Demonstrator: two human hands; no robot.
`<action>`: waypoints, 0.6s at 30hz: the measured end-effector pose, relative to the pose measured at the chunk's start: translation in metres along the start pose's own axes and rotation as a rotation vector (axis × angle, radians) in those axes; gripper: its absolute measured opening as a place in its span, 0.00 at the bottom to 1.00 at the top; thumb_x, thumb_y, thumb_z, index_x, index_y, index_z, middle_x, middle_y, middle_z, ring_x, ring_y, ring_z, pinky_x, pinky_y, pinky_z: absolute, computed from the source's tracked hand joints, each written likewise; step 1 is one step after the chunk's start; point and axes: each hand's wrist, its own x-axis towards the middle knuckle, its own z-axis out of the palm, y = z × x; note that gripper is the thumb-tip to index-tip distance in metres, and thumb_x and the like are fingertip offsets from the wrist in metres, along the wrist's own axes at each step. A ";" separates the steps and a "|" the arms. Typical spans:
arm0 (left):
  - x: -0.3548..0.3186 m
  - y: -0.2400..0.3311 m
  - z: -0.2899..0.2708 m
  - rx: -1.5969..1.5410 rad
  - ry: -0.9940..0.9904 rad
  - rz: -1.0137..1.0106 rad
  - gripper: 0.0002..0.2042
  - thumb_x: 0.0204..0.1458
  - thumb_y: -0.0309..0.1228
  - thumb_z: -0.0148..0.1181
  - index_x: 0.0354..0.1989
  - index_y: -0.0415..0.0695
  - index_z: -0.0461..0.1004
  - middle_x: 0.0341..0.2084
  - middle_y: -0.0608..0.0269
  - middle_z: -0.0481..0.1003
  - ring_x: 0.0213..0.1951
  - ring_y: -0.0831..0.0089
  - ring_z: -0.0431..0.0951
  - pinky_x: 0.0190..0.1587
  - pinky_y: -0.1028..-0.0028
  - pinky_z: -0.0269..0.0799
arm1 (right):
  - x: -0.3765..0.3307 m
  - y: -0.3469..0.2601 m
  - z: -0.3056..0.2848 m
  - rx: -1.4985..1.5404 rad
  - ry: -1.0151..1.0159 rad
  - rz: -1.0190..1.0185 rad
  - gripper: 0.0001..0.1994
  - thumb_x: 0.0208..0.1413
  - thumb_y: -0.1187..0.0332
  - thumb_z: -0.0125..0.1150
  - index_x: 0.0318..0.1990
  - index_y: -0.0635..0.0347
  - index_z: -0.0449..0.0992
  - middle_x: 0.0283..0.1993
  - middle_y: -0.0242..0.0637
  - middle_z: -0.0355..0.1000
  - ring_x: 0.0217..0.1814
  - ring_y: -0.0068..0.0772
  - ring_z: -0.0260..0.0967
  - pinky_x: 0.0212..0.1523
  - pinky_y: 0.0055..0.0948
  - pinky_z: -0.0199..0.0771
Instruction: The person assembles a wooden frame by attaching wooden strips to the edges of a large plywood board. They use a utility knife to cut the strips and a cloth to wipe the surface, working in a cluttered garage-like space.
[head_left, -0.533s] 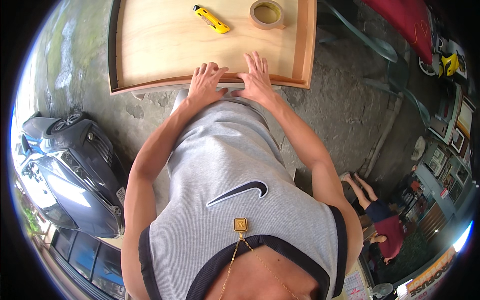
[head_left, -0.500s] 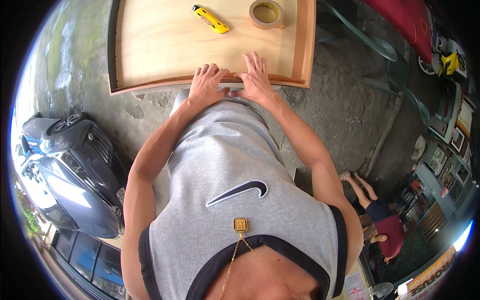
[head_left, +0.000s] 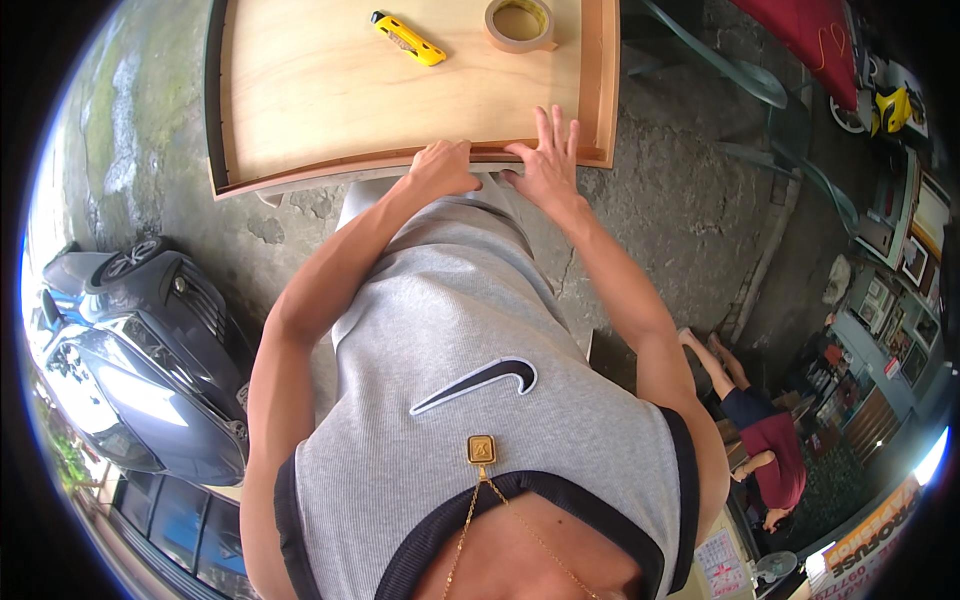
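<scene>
A shallow wooden frame (head_left: 350, 105) with a pale plywood base and raised rims lies in front of me. My left hand (head_left: 443, 168) is closed over the middle of its near rim, fingers bent together on top. A little to the right, my right hand (head_left: 548, 168) has its fingers stretched and spread over the board, the thumb at the rim. A brown strip (head_left: 320, 172), perhaps tape, runs along that near rim. On the plywood lie a yellow utility knife (head_left: 412, 42) and a roll of brown tape (head_left: 500, 36), both apart from my hands.
Rough concrete floor (head_left: 690, 215) surrounds the frame. A dark grey car (head_left: 140, 390) stands at the left. On the right another person in a maroon shirt (head_left: 772, 455) is some way off, near cluttered shelves. A red cover (head_left: 800, 40) is at the far right.
My left hand has moved right along the rim and its fingers have drawn together. My right hand has shifted right, fingers spreading. The frame, knife and tape appear slightly further left in view.
</scene>
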 end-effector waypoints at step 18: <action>0.066 0.001 -0.006 0.182 0.236 0.543 0.12 0.40 0.36 0.63 0.32 0.48 0.69 0.27 0.64 0.73 0.34 0.61 0.75 0.34 0.61 0.70 | -0.051 0.084 0.002 1.162 0.427 0.477 0.40 0.36 0.63 0.75 0.58 0.59 0.58 0.59 0.48 0.57 0.59 0.42 0.60 0.51 0.37 0.70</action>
